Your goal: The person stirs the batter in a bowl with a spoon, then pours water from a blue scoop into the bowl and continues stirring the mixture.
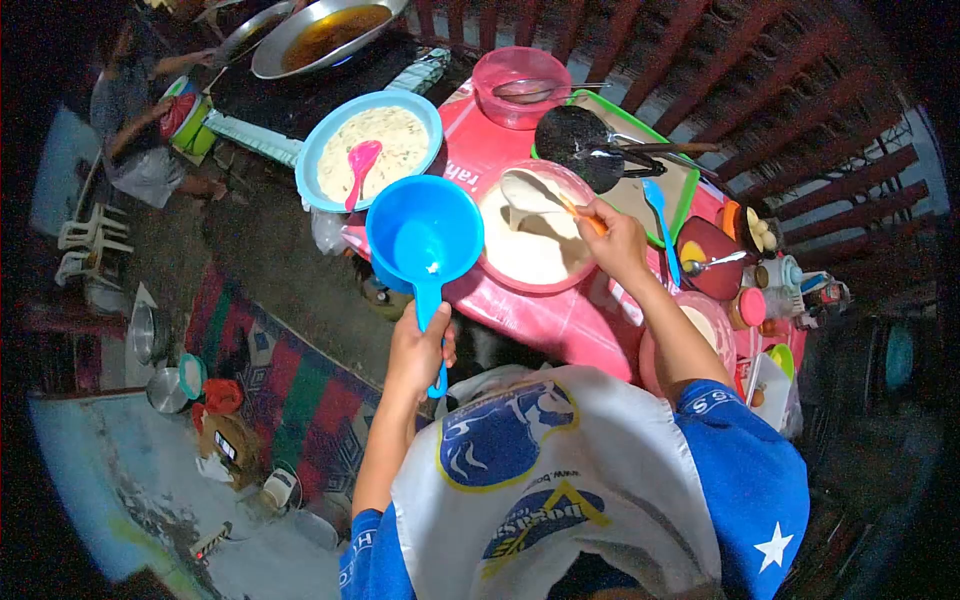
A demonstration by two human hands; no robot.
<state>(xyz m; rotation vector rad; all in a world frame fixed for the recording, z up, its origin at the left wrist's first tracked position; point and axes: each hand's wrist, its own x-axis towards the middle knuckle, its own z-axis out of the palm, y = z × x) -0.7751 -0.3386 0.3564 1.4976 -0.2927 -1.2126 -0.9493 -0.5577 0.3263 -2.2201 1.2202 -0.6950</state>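
My left hand (420, 350) is closed round the handle of a blue dipper (422, 232), which looks empty apart from a small white spot. In my right hand (612, 240) is the orange handle of a ladle (532, 191), its bowl over a pink bowl of creamy white batter (535, 245). Just behind the dipper, a light blue basin (318, 135) holds pale batter with bits in it, and a pink spoon (362, 165) rests there.
Behind are a pink strainer bowl (520, 85), a green-edged tray (650, 205) with black utensils, and a wok of oil (335, 38). A blue spoon (660, 220), plate (708, 255) and jars stand right. Another person (145, 130) is at the upper left.
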